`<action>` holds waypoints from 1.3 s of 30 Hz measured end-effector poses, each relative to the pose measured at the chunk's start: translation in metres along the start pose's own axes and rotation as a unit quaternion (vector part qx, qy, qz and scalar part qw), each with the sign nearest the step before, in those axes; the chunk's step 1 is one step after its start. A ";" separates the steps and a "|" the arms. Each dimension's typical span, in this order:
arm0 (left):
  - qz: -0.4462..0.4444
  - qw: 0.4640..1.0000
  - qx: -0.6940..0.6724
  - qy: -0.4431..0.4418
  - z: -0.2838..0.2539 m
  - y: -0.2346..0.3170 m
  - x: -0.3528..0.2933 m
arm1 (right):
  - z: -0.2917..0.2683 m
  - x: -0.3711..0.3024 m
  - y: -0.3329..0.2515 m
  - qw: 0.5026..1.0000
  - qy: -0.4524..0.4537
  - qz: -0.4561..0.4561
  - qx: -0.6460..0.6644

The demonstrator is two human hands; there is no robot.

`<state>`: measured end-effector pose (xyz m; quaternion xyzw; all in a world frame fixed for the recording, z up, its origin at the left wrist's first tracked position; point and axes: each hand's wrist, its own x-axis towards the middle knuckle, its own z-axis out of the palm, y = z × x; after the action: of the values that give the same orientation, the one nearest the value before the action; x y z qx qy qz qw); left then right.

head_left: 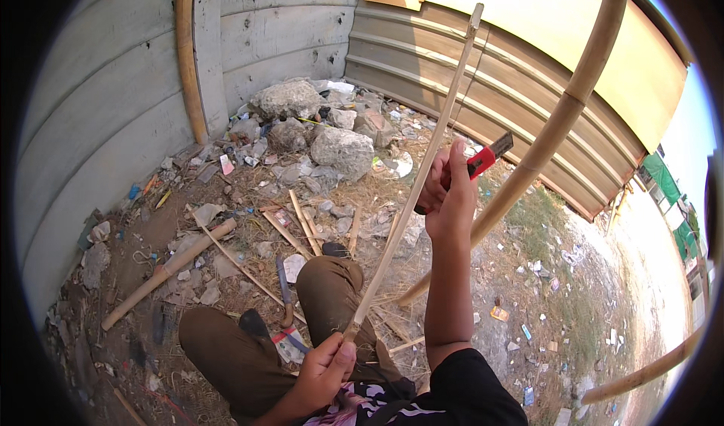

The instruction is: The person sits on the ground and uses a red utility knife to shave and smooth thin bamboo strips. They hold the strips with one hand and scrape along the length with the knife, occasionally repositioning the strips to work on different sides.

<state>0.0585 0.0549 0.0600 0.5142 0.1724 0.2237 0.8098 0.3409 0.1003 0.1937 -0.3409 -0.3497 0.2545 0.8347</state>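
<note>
A long, pale split bamboo strip (413, 188) slants up and away from my lap toward the corrugated wall. Its near end is gripped in my left hand (324, 369), fingers wrapped round it close to my body. Further up, my right hand (451, 184) is raised with the arm stretched out, closed on a red utility knife (480, 162) whose blade points up and to the right. The right hand is beside the strip; whether its fingers touch the strip I cannot tell. Below, near my knees, a curved sickle-like tool (285, 290) with a wooden handle lies on the ground.
A thick bamboo pole (539, 150) leans diagonally just right of my right arm. Cut bamboo pieces (305, 222) and a bamboo length (170, 271) lie on littered ground. Large rocks (339, 150) sit in the corner between a concrete wall (105, 86) and corrugated sheeting (520, 86).
</note>
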 end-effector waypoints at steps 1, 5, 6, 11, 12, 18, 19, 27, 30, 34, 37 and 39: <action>-0.001 1.000 0.003 -0.005 0.000 0.003 0.002 | -0.011 -0.023 0.009 0.999 -0.041 0.013 0.004; -0.023 0.994 0.101 -0.023 -0.009 0.011 0.000 | -0.008 -0.081 0.040 0.996 -0.055 0.063 -0.017; -0.002 0.985 0.172 -0.024 -0.012 0.016 0.000 | -0.007 -0.088 0.046 0.995 -0.058 0.086 -0.005; 0.162 0.933 0.309 0.092 -0.012 0.047 0.014 | 0.017 -0.088 0.032 0.991 -0.045 0.060 -0.107; 0.210 0.920 0.300 0.139 -0.009 0.051 0.019 | 0.023 -0.088 0.027 0.990 -0.049 0.053 -0.119; -0.081 0.985 0.043 -0.143 -0.028 0.059 0.009 | 0.036 -0.093 0.023 0.967 -0.142 -0.003 -0.212; -0.051 0.994 -0.009 -0.093 -0.020 0.044 0.002 | 0.034 -0.096 0.028 0.962 -0.143 -0.006 -0.231; -0.029 0.999 -0.007 0.032 -0.011 0.025 -0.020 | 0.005 -0.129 0.062 0.982 -0.076 0.142 -0.101; -0.048 0.997 -0.008 0.066 -0.017 0.013 -0.025 | -0.017 -0.162 0.091 0.933 -0.125 0.023 -0.338; -0.027 0.991 0.006 0.131 -0.014 0.006 -0.026 | -0.014 -0.184 0.108 0.866 -0.190 -0.101 -0.452; -0.037 0.990 0.003 0.135 -0.016 0.003 -0.026 | -0.008 -0.186 0.117 0.845 -0.205 -0.172 -0.463; -0.028 0.990 -0.014 0.138 -0.014 0.000 -0.025 | -0.002 -0.187 0.121 0.846 -0.188 -0.169 -0.470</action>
<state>0.0302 0.0523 0.0558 0.4621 0.2938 0.2721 0.7913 0.2031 0.0526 0.0252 -0.5734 -0.6296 -0.0265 0.5235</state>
